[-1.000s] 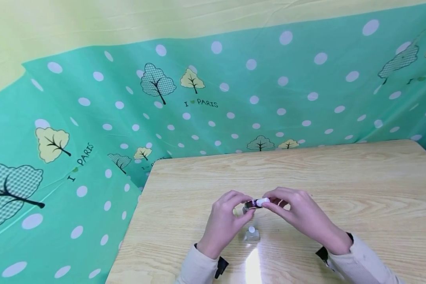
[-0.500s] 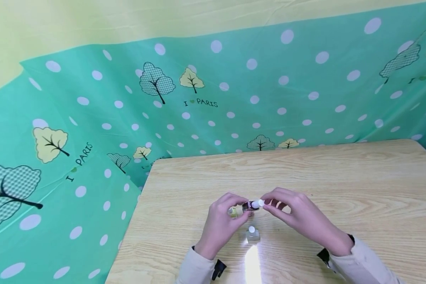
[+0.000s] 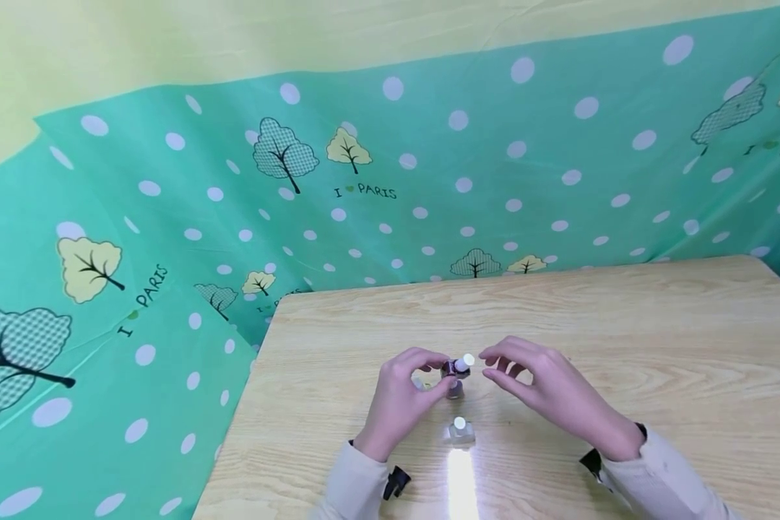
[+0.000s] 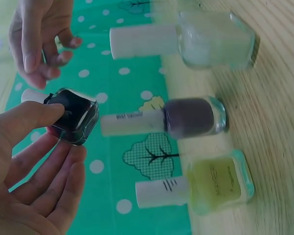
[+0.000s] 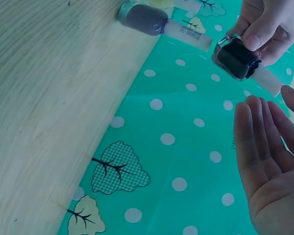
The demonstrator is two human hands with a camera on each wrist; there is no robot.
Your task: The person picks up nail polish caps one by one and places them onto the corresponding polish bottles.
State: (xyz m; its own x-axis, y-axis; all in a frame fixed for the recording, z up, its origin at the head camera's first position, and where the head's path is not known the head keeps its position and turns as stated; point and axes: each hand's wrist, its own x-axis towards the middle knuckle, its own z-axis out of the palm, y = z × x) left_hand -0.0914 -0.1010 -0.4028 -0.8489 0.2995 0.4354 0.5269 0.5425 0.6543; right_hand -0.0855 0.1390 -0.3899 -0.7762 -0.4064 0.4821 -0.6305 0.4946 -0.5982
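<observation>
My left hand [image 3: 399,401] pinches a dark nail polish bottle [image 3: 453,368] between thumb and fingers, above the table. Its white cap [image 3: 464,362] points up and toward the right. Just beyond that cap, my right hand [image 3: 546,379] holds nothing; its fingers are loosely bent in the head view and look nearly straight in the right wrist view [image 5: 269,161]. Three more nail polish bottles stand on the table: a clear one [image 4: 210,39], a purple one [image 4: 188,117] and a yellow-green one [image 4: 215,182]. In the head view, my left hand partly covers the yellow-green one.
The pale wood table [image 3: 624,332] runs far to the right. Behind it and on its left hangs a green cloth [image 3: 364,238] with white dots and printed trees. A bright glare [image 3: 461,484] lies on the table in front of the clear bottle.
My right fingers have come off the white cap and now stand apart from it. The left hand has drawn slightly left and tipped the dark bottle more upright.
</observation>
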